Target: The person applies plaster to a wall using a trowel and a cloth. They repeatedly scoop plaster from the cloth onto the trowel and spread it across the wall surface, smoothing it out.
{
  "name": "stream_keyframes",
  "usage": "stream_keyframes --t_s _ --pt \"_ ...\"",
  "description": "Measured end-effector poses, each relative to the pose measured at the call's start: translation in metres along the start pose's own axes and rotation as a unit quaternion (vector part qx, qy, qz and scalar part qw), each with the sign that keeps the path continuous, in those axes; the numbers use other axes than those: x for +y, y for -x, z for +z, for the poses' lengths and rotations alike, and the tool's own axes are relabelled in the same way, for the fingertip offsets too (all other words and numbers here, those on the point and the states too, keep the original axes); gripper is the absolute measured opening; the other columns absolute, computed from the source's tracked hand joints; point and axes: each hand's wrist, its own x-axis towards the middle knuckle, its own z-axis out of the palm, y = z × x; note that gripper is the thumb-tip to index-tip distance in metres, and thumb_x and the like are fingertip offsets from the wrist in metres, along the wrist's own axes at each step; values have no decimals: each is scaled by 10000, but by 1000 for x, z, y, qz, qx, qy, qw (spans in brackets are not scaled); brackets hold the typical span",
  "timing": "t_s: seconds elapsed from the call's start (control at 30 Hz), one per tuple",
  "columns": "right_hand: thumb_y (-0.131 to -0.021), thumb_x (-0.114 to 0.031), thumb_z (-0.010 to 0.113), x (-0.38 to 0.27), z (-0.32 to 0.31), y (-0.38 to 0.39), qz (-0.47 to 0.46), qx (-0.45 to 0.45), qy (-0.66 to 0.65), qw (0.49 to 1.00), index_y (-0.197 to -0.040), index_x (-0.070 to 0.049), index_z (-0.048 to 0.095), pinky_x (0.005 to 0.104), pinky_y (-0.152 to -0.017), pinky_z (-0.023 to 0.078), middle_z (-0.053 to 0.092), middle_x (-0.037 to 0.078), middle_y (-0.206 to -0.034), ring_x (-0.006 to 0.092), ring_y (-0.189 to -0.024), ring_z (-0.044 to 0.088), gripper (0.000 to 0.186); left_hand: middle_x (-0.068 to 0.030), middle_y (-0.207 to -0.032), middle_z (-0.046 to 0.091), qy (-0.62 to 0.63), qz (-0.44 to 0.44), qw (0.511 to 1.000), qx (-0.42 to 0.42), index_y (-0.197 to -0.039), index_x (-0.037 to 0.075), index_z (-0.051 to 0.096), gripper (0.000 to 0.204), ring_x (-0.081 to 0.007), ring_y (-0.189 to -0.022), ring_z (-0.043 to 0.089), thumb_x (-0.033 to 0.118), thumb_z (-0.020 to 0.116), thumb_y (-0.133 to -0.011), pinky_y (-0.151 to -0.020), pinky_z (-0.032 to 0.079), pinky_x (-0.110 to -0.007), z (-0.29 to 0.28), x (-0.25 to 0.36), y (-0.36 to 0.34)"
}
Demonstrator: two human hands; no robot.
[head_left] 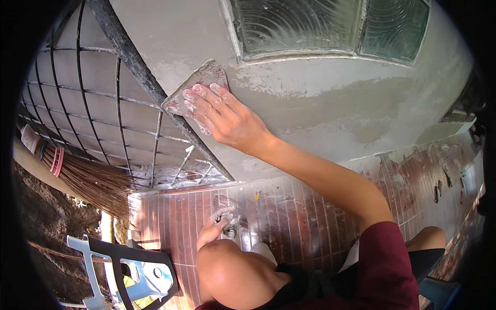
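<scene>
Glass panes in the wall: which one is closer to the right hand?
The left pane: its lower left corner is near the right hand, which covers the smeared flat pad. The right pane sits farther right.

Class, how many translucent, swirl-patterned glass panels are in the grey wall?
2: the wide glass panel, up and right of the bare right hand, and the narrow glass panel farther right. More may lie beyond the picture's top edge.
</scene>
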Motion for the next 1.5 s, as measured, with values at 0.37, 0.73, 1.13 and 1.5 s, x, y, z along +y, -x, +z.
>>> stream_keyframes --t_s 0.37,0.73,1.13,1.5 --pt "-843 -160 597 45 -41 228 -16 -195 -29 980 -1173 -60 633 424 -1057 399 543 90 -1337 249 -1289 463 347 -119 -1208 602 153 27 985 71 -1315 -8 478 402 -185 -1102 578 -44 476 -915 -858 516 -303 -26 -13 29" --pt "-791 -177 656 -21 -50 62 1 61 -196 979 -988 -114 715 376 -972 484 652 44 -1177 226 -1130 603 215 -128 -1109 602 348 200 916 -22 -1319 -45 420 625 -174 -973 616 -169 536 -719 -854 539 -292 -7 -10 3" --pt "-848 -196 582 15 -1 58 -37 -11 -9 999 -1245 -43 606 391 -1093 354 491 78 -1408 215 -1305 450 427 -171 -1181 596 295 150 943 15 -1264 -84 472 422 -199 -1065 606 -62 560 -852 -913 518 -273 -1 -33 -18" --pt "-820 -115 567 39 -63 294 45 -271 -40 961 -1226 -24 591 442 -1086 362 503 122 -1374 272 -1309 437 417 -186 -1149 621 231 197 951 52 -1189 -129 543 325 -239 -1074 603 6 560 -894 -950 484 -315 4 -9 -3"
